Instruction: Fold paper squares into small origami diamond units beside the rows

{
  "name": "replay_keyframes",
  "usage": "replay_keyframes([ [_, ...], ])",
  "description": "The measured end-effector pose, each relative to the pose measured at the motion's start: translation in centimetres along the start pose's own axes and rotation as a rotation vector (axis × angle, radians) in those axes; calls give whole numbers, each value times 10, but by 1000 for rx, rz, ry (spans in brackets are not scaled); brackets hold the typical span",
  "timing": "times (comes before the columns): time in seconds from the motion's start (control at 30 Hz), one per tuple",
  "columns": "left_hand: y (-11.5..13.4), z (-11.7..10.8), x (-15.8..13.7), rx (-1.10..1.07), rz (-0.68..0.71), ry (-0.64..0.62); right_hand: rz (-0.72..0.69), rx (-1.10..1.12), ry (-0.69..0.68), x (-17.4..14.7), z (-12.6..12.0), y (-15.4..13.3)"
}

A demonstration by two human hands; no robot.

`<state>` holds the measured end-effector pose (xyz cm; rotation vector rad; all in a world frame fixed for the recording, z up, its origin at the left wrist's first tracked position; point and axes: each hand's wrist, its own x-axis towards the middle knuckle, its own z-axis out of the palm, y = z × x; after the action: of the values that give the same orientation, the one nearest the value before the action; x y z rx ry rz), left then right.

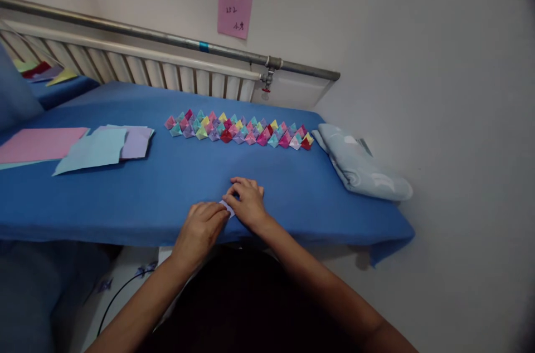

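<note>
Between my hands, near the front edge of the blue-covered table (175, 191), lies a small folded piece of pale lilac paper (227, 208). My left hand (204, 225) is closed on its left side, with the fingers pressed together over it. At its upper right corner, my right hand (247, 202) pinches the paper between thumb and forefinger, the other fingers stretched out beyond. Much of the paper is hidden under the fingers. Farther back, rows of small folded paper pieces (238, 129) in pink, red, yellow, lilac and turquoise stand side by side.
At the left lie pink sheets (42, 144), light blue sheets (94, 150) and lilac sheets (137, 141). A folded pale blue blanket (359, 163) rests at the right end. Behind the table are a white radiator (167, 72) and a metal pipe (167, 37). A pink note (234, 13) hangs on the wall.
</note>
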<state>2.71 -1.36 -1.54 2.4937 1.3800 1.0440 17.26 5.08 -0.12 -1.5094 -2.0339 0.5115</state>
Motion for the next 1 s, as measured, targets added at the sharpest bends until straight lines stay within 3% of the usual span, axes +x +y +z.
replay_keyframes([
  [0.23,-2,4,-1,115,73,41,-2,59,154,-8,-17,7],
  [0.3,-2,3,-1,128,69,30,-177,55,176,-21,-26,4],
  [0.37,-1,3,-1,138,55,16,-387,14,30,-35,-31,0],
  [0.4,-1,3,-1,145,46,9,-427,-23,-50,-41,-32,-2],
  [0.53,0,3,-3,173,50,14,-396,-210,-209,-49,-29,-2],
  [0.73,-5,-5,-3,183,147,-56,-369,-370,-221,-44,-27,8],
  [1.0,-12,-20,4,170,212,-180,-393,-332,-231,-44,-32,8],
])
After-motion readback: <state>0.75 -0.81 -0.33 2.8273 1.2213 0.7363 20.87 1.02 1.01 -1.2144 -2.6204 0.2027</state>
